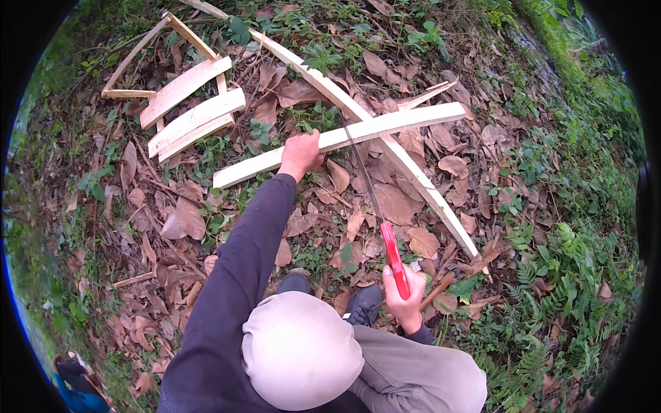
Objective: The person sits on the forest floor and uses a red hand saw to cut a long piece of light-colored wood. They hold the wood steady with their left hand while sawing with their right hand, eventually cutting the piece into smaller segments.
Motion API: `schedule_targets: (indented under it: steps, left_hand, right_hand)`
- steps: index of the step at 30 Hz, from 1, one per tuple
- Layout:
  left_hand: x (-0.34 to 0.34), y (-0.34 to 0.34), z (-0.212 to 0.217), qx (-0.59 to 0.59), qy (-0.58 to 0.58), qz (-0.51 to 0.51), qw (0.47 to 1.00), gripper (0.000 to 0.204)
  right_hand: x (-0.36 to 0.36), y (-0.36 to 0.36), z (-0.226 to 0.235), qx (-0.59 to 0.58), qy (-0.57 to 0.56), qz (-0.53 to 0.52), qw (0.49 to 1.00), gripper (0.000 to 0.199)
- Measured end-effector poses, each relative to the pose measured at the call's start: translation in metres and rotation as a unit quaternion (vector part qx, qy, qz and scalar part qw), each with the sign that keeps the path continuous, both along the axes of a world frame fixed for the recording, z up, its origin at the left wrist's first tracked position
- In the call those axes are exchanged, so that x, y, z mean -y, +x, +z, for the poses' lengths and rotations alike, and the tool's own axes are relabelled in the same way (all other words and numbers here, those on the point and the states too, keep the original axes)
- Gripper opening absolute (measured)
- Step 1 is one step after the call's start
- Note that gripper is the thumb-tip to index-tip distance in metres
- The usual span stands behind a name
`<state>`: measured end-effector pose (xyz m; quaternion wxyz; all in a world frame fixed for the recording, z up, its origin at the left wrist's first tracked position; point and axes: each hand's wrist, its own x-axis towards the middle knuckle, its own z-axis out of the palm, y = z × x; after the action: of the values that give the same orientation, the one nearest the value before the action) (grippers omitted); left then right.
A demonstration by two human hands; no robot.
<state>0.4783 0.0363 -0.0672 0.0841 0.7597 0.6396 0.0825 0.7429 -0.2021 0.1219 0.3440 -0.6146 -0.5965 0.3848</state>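
My left hand (301,155) is closed around a pale wooden plank (403,120), left of its middle. The plank lies crosswise over a longer wooden strip (427,184) on the ground. My right hand (405,299) grips the red handle of a hand saw (370,184), close to my right knee. Its thin dark blade runs up and away from me and crosses the plank, just right of my left hand. I cannot tell how deep the blade sits in the wood.
At the far left lies a wooden frame (186,96) of slats and thin bars. A splintered piece of wood (428,94) rests beyond the plank. Beside my right hand is a brown wooden stick (438,292). Dry leaves and green plants cover the ground. A blue and dark object (79,385) stands at lower left.
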Motion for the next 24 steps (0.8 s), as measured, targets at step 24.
schedule_targets:
  steps: [24]
  left_hand:
    - [-0.005,-0.001,0.003,-0.014,-0.040,-0.003,0.999,0.046]
  right_hand:
    - [-0.024,-0.007,-0.004,-0.026,-0.041,-0.007,0.999,0.017]
